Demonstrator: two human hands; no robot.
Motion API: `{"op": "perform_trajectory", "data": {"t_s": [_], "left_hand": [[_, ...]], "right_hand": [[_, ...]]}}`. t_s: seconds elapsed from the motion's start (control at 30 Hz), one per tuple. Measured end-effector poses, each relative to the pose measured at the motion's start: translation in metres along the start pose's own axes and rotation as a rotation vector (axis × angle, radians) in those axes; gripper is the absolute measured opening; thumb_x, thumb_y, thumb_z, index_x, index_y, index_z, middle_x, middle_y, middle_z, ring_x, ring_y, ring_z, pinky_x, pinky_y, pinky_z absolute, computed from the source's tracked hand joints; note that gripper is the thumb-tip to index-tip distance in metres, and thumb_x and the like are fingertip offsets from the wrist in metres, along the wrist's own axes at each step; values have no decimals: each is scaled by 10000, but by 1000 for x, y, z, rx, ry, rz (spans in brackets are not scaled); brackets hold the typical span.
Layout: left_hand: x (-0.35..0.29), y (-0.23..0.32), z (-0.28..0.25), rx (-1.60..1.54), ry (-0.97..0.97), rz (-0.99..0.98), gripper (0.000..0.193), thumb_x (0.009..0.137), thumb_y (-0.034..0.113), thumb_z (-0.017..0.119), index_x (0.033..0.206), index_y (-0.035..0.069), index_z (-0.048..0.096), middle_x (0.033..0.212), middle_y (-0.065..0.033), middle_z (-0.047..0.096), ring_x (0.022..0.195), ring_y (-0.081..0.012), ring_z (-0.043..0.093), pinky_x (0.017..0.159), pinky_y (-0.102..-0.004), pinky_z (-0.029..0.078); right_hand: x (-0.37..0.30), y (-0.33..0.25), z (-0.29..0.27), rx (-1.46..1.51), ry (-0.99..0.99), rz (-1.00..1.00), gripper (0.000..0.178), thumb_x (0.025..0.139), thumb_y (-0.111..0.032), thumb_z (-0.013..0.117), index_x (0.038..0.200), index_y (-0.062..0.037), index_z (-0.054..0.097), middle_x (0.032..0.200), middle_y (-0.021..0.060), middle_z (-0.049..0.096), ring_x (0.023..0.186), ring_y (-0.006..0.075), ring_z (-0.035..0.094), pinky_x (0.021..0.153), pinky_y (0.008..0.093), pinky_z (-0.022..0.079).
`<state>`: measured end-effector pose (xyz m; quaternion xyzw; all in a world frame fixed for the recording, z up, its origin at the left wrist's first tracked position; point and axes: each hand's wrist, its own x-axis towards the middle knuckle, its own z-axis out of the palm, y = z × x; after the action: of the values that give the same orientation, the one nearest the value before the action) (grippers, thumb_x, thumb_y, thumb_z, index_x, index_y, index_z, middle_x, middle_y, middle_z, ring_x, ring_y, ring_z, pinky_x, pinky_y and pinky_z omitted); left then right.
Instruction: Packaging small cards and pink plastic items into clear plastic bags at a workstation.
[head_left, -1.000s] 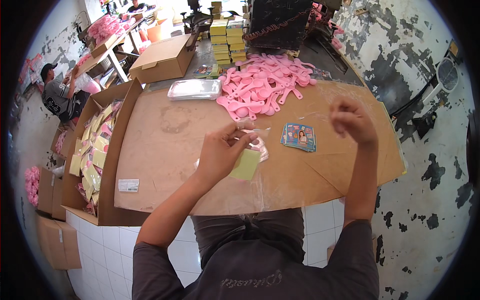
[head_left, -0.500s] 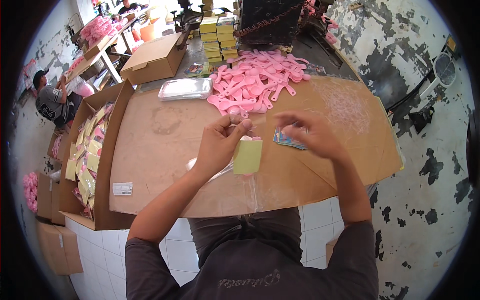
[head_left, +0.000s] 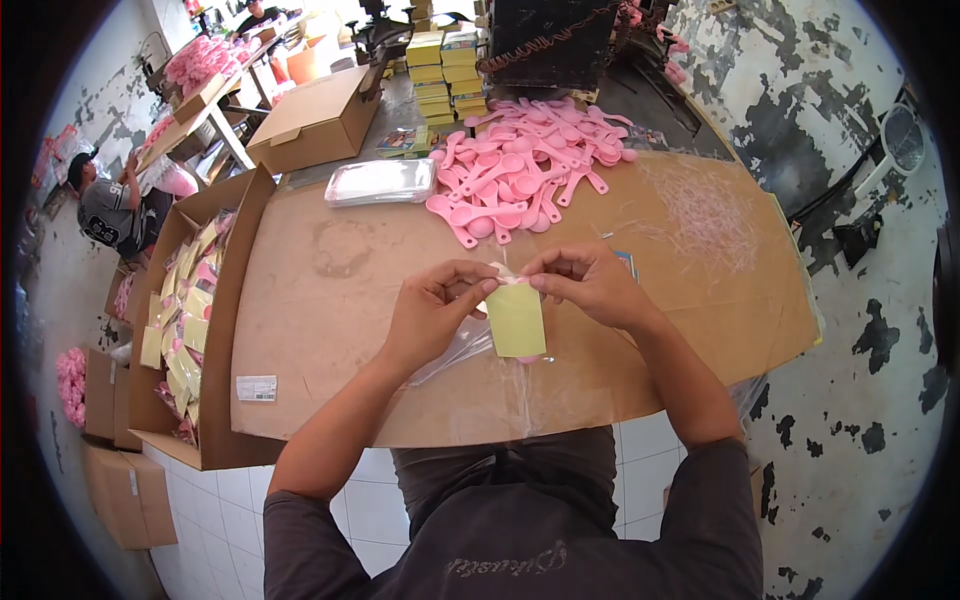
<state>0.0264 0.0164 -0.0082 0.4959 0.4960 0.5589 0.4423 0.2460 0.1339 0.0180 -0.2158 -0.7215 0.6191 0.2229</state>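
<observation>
A small clear plastic bag with a yellow card (head_left: 517, 322) in it hangs between my hands over the cardboard-covered tabletop. Pink plastic shows at the card's top and bottom edges. My left hand (head_left: 432, 308) pinches the bag's upper left, and my right hand (head_left: 592, 285) pinches its upper right corner. Under my left wrist lies loose clear plastic (head_left: 450, 358). Behind my right hand, a bit of the blue printed cards (head_left: 628, 262) peeks out. Beyond my hands is a large pile of pink measuring spoons (head_left: 530, 165).
A stack of clear bags (head_left: 380, 182) lies left of the spoons. An open carton (head_left: 245, 300) of filled bags stands at left. Thin plastic strips (head_left: 705, 215) are heaped at right. Card stacks (head_left: 425, 75) and a brown box (head_left: 315, 115) stand behind. A person (head_left: 110, 205) sits far left.
My right hand has come left from above the blue cards and now grips the bag's top alongside my left hand. The view has shifted slightly.
</observation>
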Motion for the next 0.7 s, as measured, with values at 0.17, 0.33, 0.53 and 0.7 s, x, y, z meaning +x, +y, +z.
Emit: {"op": "perform_trajectory", "data": {"t_s": [0.17, 0.33, 0.53, 0.7], "left_hand": [[-2, -3, 4, -48, 18, -2, 204, 974, 58, 682, 1159, -28, 683, 1011, -87, 740, 862, -102, 696, 706, -247, 589], [-2, -10, -1, 38, -19, -10, 189, 972, -11, 639, 1149, -35, 701, 1051, -89, 740, 891, -110, 700, 746, -257, 591], [-4, -11, -2, 60, -27, 76, 202, 977, -28, 616, 1153, -19, 716, 1056, -76, 739, 944, -133, 703, 807, -276, 604], [-4, -15, -7, 36, -51, 18, 193, 974, -16, 617, 1137, -32, 719, 1061, -96, 740, 940, -132, 701, 814, -281, 601]], "right_hand": [[4, 23, -4, 62, 33, 6, 224, 971, -115, 693, 1137, 35, 683, 996, 65, 721, 895, 105, 672, 792, 265, 541], [4, 27, -7, 95, 7, 8, 201, 972, -73, 667, 1141, 34, 687, 1020, 73, 722, 907, 115, 676, 817, 279, 549], [4, 40, -15, 58, -55, -124, 210, 922, 25, 634, 1108, 1, 728, 1068, 46, 683, 980, 118, 646, 850, 270, 523], [0, 32, -17, -77, -63, -106, 226, 920, -11, 641, 1109, -32, 763, 1034, 40, 666, 938, 114, 614, 816, 260, 495]]}}
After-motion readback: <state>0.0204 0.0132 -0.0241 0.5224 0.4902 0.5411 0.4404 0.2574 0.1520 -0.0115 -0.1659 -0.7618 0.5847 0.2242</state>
